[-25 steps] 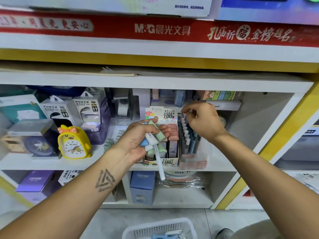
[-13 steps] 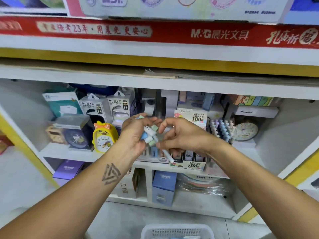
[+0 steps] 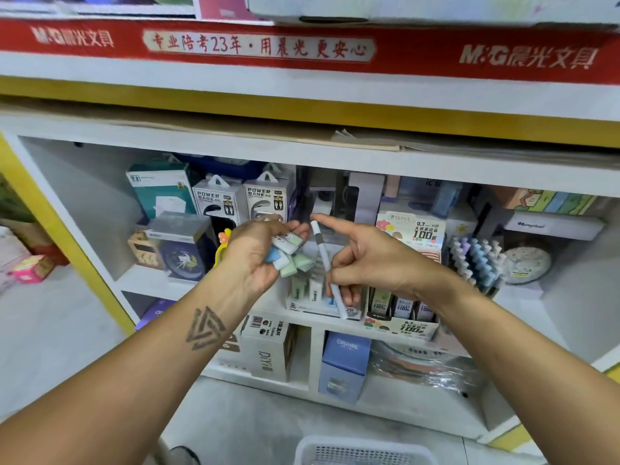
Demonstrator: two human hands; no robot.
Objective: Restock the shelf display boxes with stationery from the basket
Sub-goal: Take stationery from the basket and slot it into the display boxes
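Holding a cluster of small erasers [image 3: 288, 255], green, blue and white, in my left hand [image 3: 250, 255]; fingers curled round them, tips of several erasers sticking out to the right. My right hand [image 3: 365, 260] pinches a slim white pen [image 3: 327, 266] between thumb and the curled lower fingers, index finger extended straight toward the left, its tip near the pen's upper end. Pen stands nearly upright, slightly tilted, its lower end dropping in front of the eraser display box [image 3: 323, 302] on the shelf [image 3: 161, 283]. Both hands sit just in front of that box, near each other but not touching. Beside it to the right: lead refill display box [image 3: 402, 325] marked 0.7 and 100, then a holder of pastel pens [image 3: 474, 260]. Two power bank boxes [image 3: 241, 199] stand at the back left. White basket [image 3: 364, 453] on the floor below, only its rim and mesh in view; contents not discernible.
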